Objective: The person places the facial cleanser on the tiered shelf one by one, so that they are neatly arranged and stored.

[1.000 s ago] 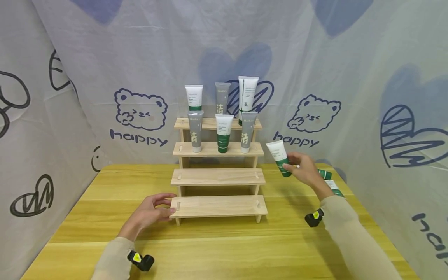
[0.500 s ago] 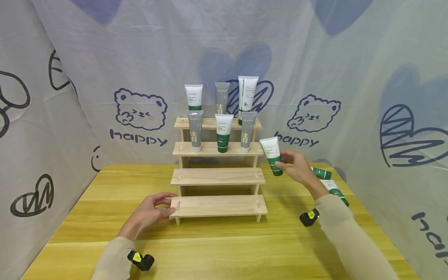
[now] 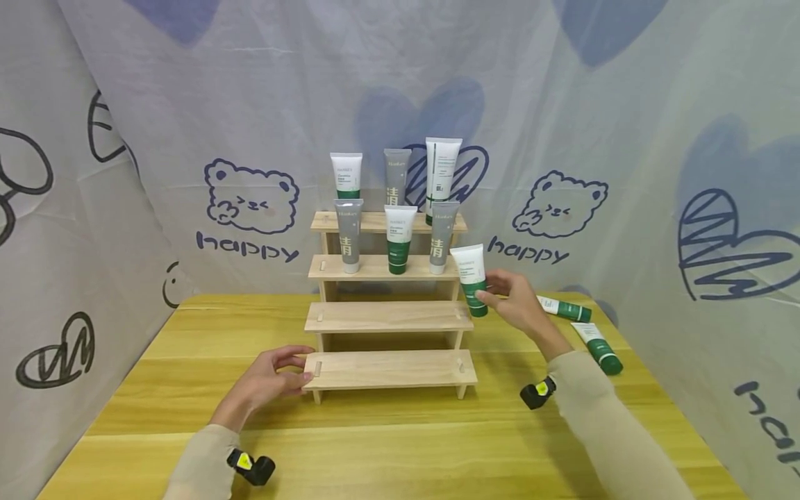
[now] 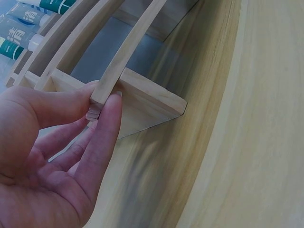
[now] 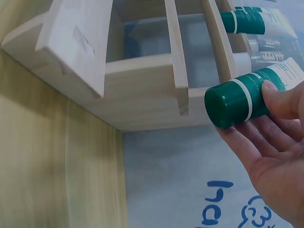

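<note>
My right hand (image 3: 514, 303) holds a white and green squeeze tube (image 3: 471, 279), cap down and slightly tilted, beside the right end of the wooden tiered stand (image 3: 390, 368). In the right wrist view the thumb lies on top of that tube (image 5: 242, 97) and the fingers are under it. With thumb and fingers, my left hand (image 3: 267, 378) pinches the left end of the lowest shelf; the left wrist view shows this shelf end (image 4: 114, 71) between them. The second shelf from the top bears a grey tube (image 3: 349, 236), a white and green tube (image 3: 398, 239) and another grey tube (image 3: 442, 237).
On the top shelf stand a white and green tube (image 3: 346, 173), a grey tube (image 3: 396, 177) and a taller white tube (image 3: 442, 177). Two more tubes, one at the back (image 3: 571, 309) and one nearer (image 3: 598, 348), lie on the table (image 3: 375, 458) at right. A patterned cloth (image 3: 262, 104) hangs behind.
My right hand has carried the tube leftward to the stand's right side, and the tube has become more upright. Both lying tubes now show more fully. My left hand stays on the lowest shelf.
</note>
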Motion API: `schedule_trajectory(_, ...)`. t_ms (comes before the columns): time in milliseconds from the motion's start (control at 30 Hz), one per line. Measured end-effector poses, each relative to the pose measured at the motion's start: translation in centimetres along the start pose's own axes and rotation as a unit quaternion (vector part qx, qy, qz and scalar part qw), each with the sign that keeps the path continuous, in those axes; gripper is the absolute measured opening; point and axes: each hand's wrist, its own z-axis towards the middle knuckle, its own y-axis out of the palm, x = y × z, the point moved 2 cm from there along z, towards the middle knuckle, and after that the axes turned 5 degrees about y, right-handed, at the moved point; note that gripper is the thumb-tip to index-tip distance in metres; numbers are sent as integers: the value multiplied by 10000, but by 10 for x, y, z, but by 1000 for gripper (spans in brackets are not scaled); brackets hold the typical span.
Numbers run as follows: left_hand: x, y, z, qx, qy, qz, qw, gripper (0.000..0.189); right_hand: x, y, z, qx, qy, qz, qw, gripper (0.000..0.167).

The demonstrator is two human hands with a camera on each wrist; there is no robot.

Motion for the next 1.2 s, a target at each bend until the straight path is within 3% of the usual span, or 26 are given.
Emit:
schedule_trajectory(467, 0, 0, -1, -18, 15, -15, 10000, 59, -20, 17, 1, -182, 23, 308, 9994, 41)
schedule_trajectory(1200, -2, 0, 0, -7, 18, 58, 10000, 60, -35, 51, 6, -402, -394, 715, 9958, 37)
